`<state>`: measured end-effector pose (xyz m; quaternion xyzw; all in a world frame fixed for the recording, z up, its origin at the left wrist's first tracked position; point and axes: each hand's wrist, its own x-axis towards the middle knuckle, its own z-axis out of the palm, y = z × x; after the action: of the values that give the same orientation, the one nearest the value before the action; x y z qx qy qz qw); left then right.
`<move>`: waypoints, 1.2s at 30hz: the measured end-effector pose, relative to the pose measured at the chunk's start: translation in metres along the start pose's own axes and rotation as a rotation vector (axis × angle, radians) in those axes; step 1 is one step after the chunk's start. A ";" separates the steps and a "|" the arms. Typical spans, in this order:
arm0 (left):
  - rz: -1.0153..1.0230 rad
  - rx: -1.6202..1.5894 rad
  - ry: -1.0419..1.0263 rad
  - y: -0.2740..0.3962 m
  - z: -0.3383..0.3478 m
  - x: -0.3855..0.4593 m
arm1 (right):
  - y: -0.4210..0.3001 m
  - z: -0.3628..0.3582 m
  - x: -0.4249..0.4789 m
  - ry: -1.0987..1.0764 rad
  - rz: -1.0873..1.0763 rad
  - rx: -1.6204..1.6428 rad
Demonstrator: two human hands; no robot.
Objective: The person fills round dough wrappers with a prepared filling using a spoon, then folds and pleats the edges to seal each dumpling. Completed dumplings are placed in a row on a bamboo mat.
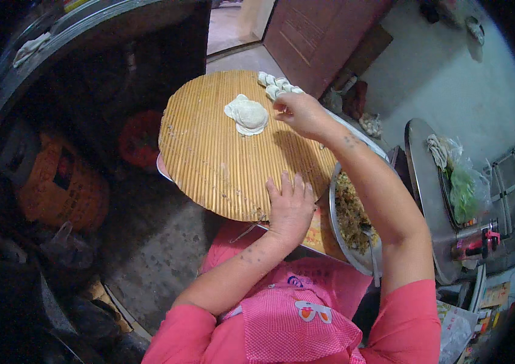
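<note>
A round tray of thin reed stalks point(207, 154) lies before me. My left hand point(290, 204) rests flat on its near edge, fingers spread, with nothing in it. Over the far right part of the tray is my right hand point(300, 113), fingers bent, beside several folded dumplings point(278, 86) set in rows; its fingertips are close to the nearest ones, and whether it holds one cannot be told. A small overlapping pile of round dough wrappers point(250, 116) lies left of that hand. Under my right forearm, a metal bowl point(332, 214) holds chopped filling point(350, 218) and a spoon point(371, 250).
Beyond the bowl, at right, stands a round metal-edged table point(430, 218) with a plastic bag of greens point(464, 191) on it. An orange container point(64, 186) and a red basin point(141, 139) are on the left. A reddish door point(312, 36) is at the back.
</note>
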<state>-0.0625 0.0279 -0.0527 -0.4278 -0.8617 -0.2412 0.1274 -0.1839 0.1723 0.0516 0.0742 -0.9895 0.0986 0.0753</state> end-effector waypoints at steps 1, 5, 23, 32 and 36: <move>0.013 0.035 -0.061 0.000 -0.002 0.001 | -0.016 0.003 0.011 -0.063 0.032 -0.013; 0.057 0.120 -0.104 0.002 0.000 0.002 | -0.017 0.044 0.045 -0.026 0.069 -0.001; 0.101 -0.155 -0.046 -0.015 -0.021 -0.003 | -0.009 0.027 0.032 0.068 0.009 0.094; -0.529 -1.697 0.421 -0.023 -0.053 -0.009 | -0.046 -0.067 -0.057 0.042 0.020 0.673; -0.305 -2.655 0.075 -0.007 -0.093 0.002 | -0.067 -0.092 -0.118 -0.106 -0.009 0.790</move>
<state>-0.0679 -0.0231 0.0256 -0.1201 -0.0108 -0.9143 -0.3867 -0.0457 0.1418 0.1340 0.1067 -0.8774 0.4676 -0.0096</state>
